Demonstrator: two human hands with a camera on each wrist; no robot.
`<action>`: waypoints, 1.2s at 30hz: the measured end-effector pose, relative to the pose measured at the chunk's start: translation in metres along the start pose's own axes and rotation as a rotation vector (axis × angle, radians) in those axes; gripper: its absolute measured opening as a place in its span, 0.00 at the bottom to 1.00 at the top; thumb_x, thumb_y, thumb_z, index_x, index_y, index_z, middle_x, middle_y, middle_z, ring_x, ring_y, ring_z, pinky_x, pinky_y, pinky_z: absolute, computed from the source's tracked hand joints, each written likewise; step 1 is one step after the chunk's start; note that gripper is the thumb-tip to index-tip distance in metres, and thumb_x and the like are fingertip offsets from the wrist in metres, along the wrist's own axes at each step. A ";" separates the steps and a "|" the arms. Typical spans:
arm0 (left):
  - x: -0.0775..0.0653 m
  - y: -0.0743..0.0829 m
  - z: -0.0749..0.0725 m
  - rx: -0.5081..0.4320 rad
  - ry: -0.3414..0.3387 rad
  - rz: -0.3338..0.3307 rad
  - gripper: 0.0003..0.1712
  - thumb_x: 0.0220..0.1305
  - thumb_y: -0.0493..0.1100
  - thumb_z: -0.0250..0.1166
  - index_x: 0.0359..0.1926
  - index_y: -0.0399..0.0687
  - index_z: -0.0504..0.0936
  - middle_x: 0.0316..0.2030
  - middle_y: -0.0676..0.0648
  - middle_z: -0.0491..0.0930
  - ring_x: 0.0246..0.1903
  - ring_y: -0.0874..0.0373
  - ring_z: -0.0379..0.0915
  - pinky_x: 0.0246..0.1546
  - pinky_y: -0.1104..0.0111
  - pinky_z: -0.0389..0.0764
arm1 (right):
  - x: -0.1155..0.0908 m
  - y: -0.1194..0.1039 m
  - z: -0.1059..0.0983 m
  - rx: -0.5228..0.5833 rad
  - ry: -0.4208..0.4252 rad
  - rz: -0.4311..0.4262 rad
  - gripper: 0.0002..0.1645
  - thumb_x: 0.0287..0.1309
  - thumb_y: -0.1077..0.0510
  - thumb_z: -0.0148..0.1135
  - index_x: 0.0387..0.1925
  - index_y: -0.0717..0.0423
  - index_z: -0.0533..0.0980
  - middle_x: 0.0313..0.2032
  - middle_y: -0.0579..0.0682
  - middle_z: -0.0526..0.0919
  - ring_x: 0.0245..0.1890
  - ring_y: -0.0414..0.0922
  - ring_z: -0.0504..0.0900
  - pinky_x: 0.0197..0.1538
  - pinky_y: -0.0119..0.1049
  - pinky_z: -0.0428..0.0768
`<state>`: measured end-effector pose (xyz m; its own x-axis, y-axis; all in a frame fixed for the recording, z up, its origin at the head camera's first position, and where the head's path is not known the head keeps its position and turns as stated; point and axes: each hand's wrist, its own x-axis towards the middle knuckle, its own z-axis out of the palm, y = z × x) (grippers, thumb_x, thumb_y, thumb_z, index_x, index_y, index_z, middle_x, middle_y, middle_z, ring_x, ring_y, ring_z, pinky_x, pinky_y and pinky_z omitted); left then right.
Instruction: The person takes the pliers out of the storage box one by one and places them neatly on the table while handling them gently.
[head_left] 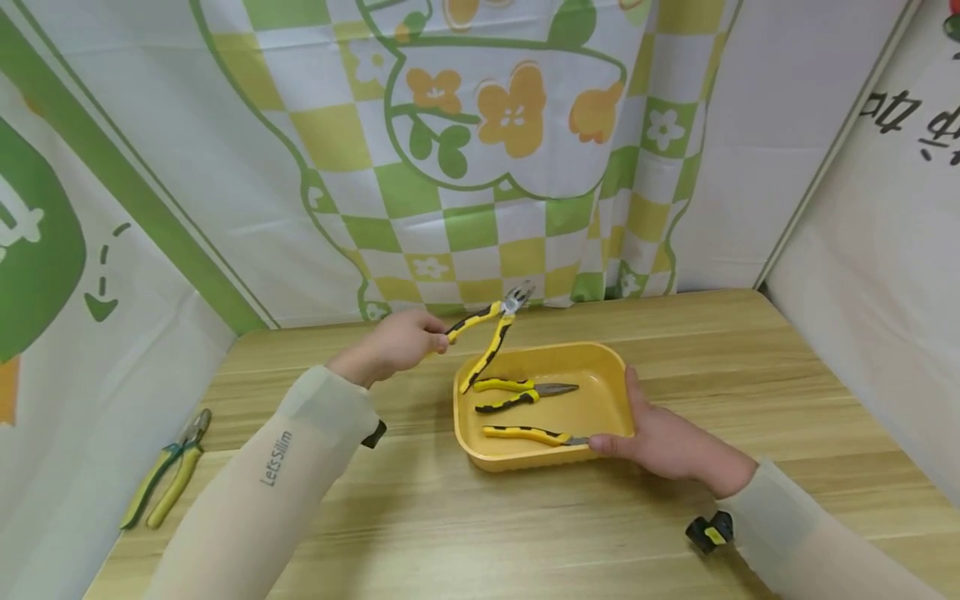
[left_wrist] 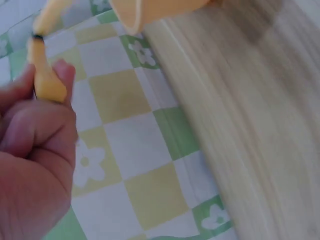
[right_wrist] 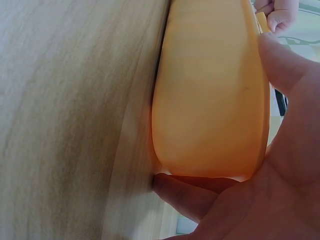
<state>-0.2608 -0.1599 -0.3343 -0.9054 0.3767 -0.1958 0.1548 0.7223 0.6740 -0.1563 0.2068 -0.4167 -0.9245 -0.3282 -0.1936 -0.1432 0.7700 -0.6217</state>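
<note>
My left hand [head_left: 405, 340] pinches the end of one handle of a pair of yellow-and-black combination pliers [head_left: 512, 306]. Their handles are spread; the metal head points up and away, and the other handle overlaps the left end of a yellow tray [head_left: 603, 408]. In the left wrist view, the handle end [left_wrist: 49, 85] sits between thumb and fingers. My right hand [head_left: 671, 437] grips the tray's right end, thumb over the near rim and fingers along the outer side. Inside the tray lie long-nose pliers [head_left: 534, 390] and another yellow-handled tool [head_left: 525, 432], its tip partly hidden by my thumb.
Pliers with green-and-yellow handles [head_left: 180, 479] lie at the left edge of the wooden table [head_left: 450, 533]. A checked, flower-printed curtain [head_left: 480, 225] hangs along the back edge. White printed fabric walls [head_left: 862, 292] close off both sides.
</note>
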 end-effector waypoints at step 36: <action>-0.104 -0.096 0.020 0.440 -0.023 -0.197 0.15 0.72 0.42 0.58 0.31 0.34 0.79 0.24 0.45 0.74 0.23 0.53 0.68 0.27 0.60 0.74 | -0.001 -0.001 0.000 0.000 -0.007 0.006 0.76 0.59 0.28 0.60 0.72 0.65 0.18 0.52 0.69 0.77 0.38 0.47 0.77 0.47 0.47 0.76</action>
<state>-0.1732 -0.2573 -0.3932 -0.9261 0.2171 -0.3086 0.1380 0.9561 0.2585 -0.1556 0.2062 -0.4155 -0.9229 -0.3273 -0.2026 -0.1376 0.7720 -0.6205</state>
